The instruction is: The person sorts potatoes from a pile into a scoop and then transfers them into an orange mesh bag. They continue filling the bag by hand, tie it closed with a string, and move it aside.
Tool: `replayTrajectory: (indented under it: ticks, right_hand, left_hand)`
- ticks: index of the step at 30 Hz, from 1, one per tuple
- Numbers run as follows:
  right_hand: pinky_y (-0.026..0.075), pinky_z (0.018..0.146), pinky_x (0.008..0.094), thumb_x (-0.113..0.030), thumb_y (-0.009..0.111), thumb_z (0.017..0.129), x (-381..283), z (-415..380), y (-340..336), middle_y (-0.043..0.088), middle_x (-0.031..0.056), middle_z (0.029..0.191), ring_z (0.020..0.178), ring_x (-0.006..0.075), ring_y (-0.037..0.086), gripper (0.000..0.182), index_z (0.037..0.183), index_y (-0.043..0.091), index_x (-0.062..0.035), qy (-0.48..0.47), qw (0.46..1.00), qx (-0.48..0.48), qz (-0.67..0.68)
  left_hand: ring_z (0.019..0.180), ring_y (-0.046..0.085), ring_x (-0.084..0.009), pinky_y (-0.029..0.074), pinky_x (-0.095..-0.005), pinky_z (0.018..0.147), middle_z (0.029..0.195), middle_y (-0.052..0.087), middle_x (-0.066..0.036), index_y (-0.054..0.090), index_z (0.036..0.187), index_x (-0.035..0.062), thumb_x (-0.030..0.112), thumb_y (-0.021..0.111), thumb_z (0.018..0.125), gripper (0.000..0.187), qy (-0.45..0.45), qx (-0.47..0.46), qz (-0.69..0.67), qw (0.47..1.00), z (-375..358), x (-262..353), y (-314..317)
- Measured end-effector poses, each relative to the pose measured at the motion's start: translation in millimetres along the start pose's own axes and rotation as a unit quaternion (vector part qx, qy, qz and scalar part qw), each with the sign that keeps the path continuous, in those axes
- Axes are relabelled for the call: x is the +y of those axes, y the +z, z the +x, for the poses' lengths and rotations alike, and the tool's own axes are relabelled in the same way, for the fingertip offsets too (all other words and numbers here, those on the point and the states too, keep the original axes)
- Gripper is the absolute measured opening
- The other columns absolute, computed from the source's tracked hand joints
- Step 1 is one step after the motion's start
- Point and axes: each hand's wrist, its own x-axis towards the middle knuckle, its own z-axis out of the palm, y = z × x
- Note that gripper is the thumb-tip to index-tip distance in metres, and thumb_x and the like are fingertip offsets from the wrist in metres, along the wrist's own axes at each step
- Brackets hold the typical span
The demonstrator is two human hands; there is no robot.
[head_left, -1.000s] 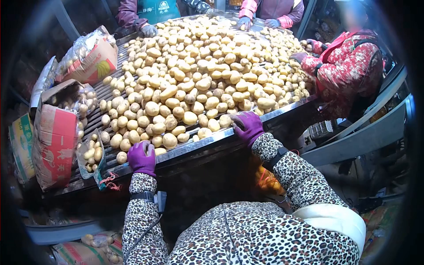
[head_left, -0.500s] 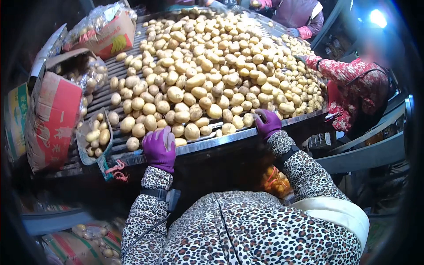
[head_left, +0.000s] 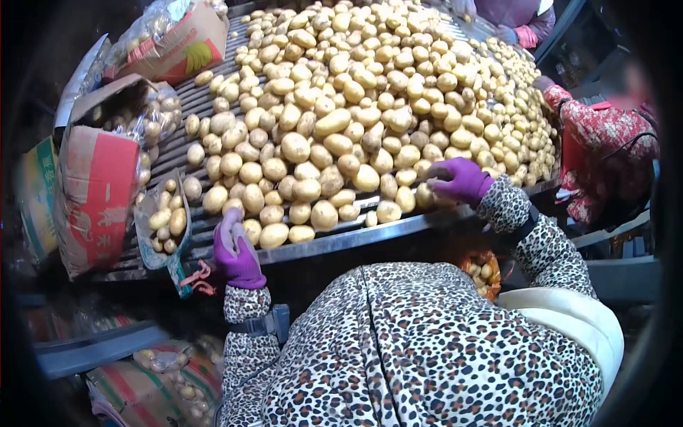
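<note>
Many potatoes [head_left: 334,121] lie heaped on a slatted table with a metal front edge [head_left: 334,245]. My left hand [head_left: 238,250], in a purple glove, is at this edge beside the nearest potatoes, its fingers pointing up and spread from the thumb. Nothing shows in it. My right hand [head_left: 461,181], gloved in purple too, is over the front potatoes farther right, fingers bent toward the left; whether it grips a potato is hidden. Left of my left hand, a scoop [head_left: 153,245] holding several small potatoes rests on the slats, with pink string on its handle.
Cardboard boxes [head_left: 99,203] with bagged potatoes stand along the left side. One person in red patterned sleeves [head_left: 605,135] is at the right edge, another in purple [head_left: 519,18] at the far right corner. Below the table are an orange net bag [head_left: 482,274] and another box [head_left: 142,391].
My left hand has moved off the potatoes at the edge and opened its thumb outward. My right hand has shifted right and turned its fingers leftward. The camera view has shifted too.
</note>
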Motion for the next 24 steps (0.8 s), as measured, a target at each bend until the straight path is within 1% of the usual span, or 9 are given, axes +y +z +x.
replayTrajectory:
  ticks: [2, 4, 7, 11, 14, 17, 18, 21, 24]
  right_hand:
    - [0.052, 0.071, 0.0383, -0.025, 0.061, 0.084, -44.5, 39.4, -14.0, 0.066, 0.0133, 0.087, 0.081, 0.0285, 0.065, 0.023, 0.1, 0.066, -0.0096, -0.157, 0.984, 0.057, -0.066]
    - [0.051, 0.068, 0.0417, -0.018, 0.063, 0.081, -80.5, 72.6, -7.2, 0.064, 0.0111, 0.088, 0.078, 0.0297, 0.063, 0.021, 0.1, 0.064, -0.0103, -0.27, 0.96, 0.076, 0.002]
    - [0.05, 0.074, 0.0417, -0.019, 0.064, 0.079, -129.7, 131.8, 14.4, 0.06, 0.0073, 0.101, 0.09, 0.0274, 0.06, 0.028, 0.106, 0.061, -0.0144, -0.372, 0.918, 0.03, -0.132]
    - [0.051, 0.072, 0.0434, -0.031, 0.069, 0.071, -164.5, 192.4, 57.3, 0.057, 0.0028, 0.112, 0.1, 0.0276, 0.058, 0.039, 0.109, 0.062, -0.0227, -0.322, 0.873, -0.018, -0.365]
    - [0.051, 0.073, 0.0431, -0.034, 0.071, 0.069, -182.9, 203.3, 68.9, 0.055, 0.0026, 0.115, 0.103, 0.0275, 0.056, 0.043, 0.109, 0.062, -0.023, -0.256, 0.877, -0.063, -0.401]
    - [0.051, 0.074, 0.0424, -0.033, 0.067, 0.073, -179.1, 201.0, 67.4, 0.056, 0.0029, 0.113, 0.101, 0.0276, 0.056, 0.036, 0.107, 0.063, -0.0221, -0.298, 0.853, -0.051, -0.425]
    - [0.051, 0.065, 0.0428, -0.032, 0.062, 0.074, -175.6, 196.7, 67.4, 0.055, 0.0064, 0.101, 0.094, 0.0279, 0.056, 0.029, 0.099, 0.064, -0.0175, -0.336, 0.848, -0.031, -0.409]
    - [0.051, 0.072, 0.0396, -0.027, 0.06, 0.078, -170.1, 184.6, 67.2, 0.058, 0.0062, 0.109, 0.1, 0.0256, 0.056, 0.025, 0.101, 0.065, -0.0191, -0.254, 0.87, -0.075, -0.416]
    - [0.051, 0.066, 0.0429, -0.026, 0.06, 0.077, -145.0, 180.0, 56.1, 0.06, 0.0084, 0.102, 0.092, 0.0299, 0.061, 0.022, 0.097, 0.065, -0.0191, -0.285, 0.882, -0.035, -0.375]
  left_hand:
    - [0.096, 0.06, -0.03, 0.048, -0.0387, 0.085, 0.103, 0.062, -0.017, 0.061, 0.111, -0.0025, 0.006, 0.051, 0.088, 0.026, 0.029, -0.007, 0.094, 0.995, 4.0, 1.0, 1.8]
    - [0.093, 0.06, -0.0316, 0.047, -0.0403, 0.085, 0.1, 0.063, -0.016, 0.062, 0.11, -0.0008, 0.006, 0.054, 0.085, 0.027, 0.084, -0.022, 0.152, 0.985, 6.7, 6.3, 1.6]
    - [0.092, 0.06, -0.0318, 0.047, -0.0405, 0.085, 0.099, 0.064, -0.016, 0.062, 0.109, 0.0013, 0.007, 0.056, 0.083, 0.028, 0.111, -0.038, 0.21, 0.971, 7.4, 12.6, 1.0]
    - [0.09, 0.061, -0.0335, 0.046, -0.0434, 0.083, 0.097, 0.064, -0.015, 0.062, 0.111, 0.0046, 0.009, 0.06, 0.079, 0.032, 0.145, -0.043, 0.24, 0.959, 8.8, 12.8, -2.8]
    - [0.091, 0.059, -0.033, 0.045, -0.0443, 0.083, 0.098, 0.064, -0.013, 0.062, 0.111, 0.0071, 0.01, 0.062, 0.076, 0.035, 0.13, -0.038, 0.226, 0.965, 9.5, 13.8, -3.7]
    - [0.093, 0.058, -0.0322, 0.044, -0.0442, 0.085, 0.099, 0.063, -0.011, 0.062, 0.112, 0.008, 0.011, 0.063, 0.075, 0.038, 0.115, -0.042, 0.227, 0.966, 7.2, 12.2, -6.8]
    - [0.093, 0.058, -0.0323, 0.044, -0.0442, 0.085, 0.099, 0.063, -0.011, 0.061, 0.112, 0.008, 0.011, 0.063, 0.075, 0.038, 0.118, -0.04, 0.228, 0.966, 7.5, 9.8, -6.5]
    - [0.094, 0.058, -0.0318, 0.044, -0.0439, 0.085, 0.099, 0.063, -0.011, 0.061, 0.112, 0.0078, 0.01, 0.063, 0.075, 0.038, 0.123, -0.043, 0.229, 0.965, 6.5, 6.8, -4.5]
    - [0.093, 0.059, -0.0316, 0.045, -0.0433, 0.084, 0.1, 0.063, -0.012, 0.062, 0.11, 0.0069, 0.01, 0.062, 0.075, 0.035, 0.128, -0.045, 0.231, 0.963, 7.7, 9.0, -3.5]
